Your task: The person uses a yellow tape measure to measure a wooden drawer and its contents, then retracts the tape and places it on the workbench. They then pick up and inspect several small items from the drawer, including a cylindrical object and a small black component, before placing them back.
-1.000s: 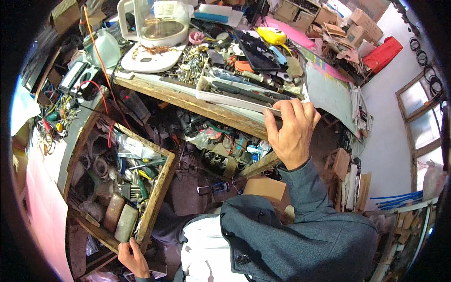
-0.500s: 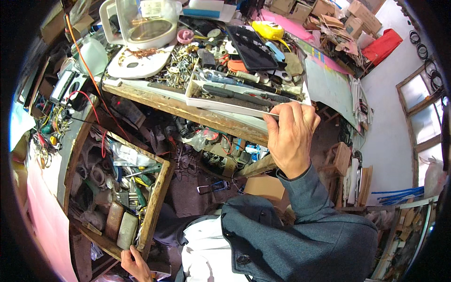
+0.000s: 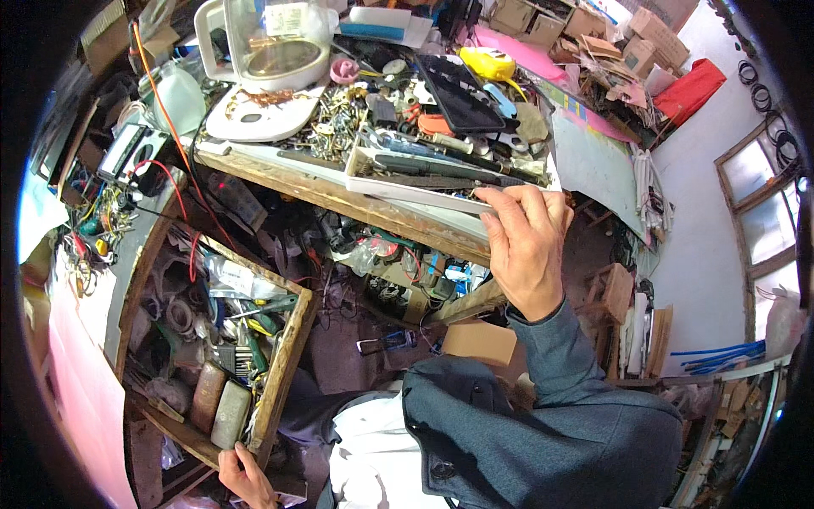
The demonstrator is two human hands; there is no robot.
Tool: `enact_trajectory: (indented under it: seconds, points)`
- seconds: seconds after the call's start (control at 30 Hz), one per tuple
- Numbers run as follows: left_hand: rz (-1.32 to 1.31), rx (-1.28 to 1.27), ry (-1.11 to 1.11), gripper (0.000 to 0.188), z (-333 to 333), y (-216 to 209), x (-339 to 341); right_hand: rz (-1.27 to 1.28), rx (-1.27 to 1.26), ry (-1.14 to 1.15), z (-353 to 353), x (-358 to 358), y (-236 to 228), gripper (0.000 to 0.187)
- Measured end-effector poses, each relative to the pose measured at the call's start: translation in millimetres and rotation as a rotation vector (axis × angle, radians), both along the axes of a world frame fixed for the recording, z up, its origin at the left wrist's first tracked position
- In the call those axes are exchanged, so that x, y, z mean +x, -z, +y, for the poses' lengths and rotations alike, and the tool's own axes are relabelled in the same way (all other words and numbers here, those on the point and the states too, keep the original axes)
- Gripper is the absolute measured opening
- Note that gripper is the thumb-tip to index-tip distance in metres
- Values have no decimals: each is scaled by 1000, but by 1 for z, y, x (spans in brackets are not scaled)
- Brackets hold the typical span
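A long white tray point(image 3: 407, 190) lies along the front edge of the cluttered workbench, filled with dark files and other slim hand tools point(image 3: 432, 166). My right hand point(image 3: 527, 246) grips the tray's near right side, thumb below the rim and fingers over it. Down at the left, a wooden drawer point(image 3: 284, 373) is pulled out, full of tools and metal parts. My left hand point(image 3: 246, 479) is at its near corner, its fingertips closed on the wooden edge. Beside those fingers, inside the drawer, lie a grey oblong case point(image 3: 231, 416) and a brown one point(image 3: 207, 397).
Behind the tray are a heap of screws point(image 3: 339, 119), a dark flat panel point(image 3: 458, 93), a yellow tape measure point(image 3: 487, 62) and a clear jug point(image 3: 284, 51). An orange cable point(image 3: 161, 97) hangs at left. A cardboard box point(image 3: 479, 341) is under the bench.
The bench and tray appear slightly farther right as the view shifts. My right index finger reaches a little farther left over the tray's rim. My left hand stays at the drawer's corner.
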State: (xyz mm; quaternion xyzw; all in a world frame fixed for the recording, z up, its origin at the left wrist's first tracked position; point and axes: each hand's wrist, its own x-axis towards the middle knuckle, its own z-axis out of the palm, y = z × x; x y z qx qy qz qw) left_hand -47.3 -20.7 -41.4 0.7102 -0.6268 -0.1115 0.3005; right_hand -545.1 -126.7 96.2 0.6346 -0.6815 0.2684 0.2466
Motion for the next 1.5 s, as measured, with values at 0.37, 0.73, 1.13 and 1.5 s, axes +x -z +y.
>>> enact_trajectory:
  seconds: [0.37,0.73,1.13,1.5]
  points:
    - [-11,7,7,38,1,-2,-1,-186,-107,-34,5,-4,0,26]
    - [27,-14,24,35,2,-2,-1,-568,-607,-72,14,-25,16,43]
    - [-14,-60,75,32,2,-7,0,-575,-281,78,14,-23,10,38]
    - [-31,-113,91,31,5,-6,-1,-301,46,81,20,-50,-17,17]
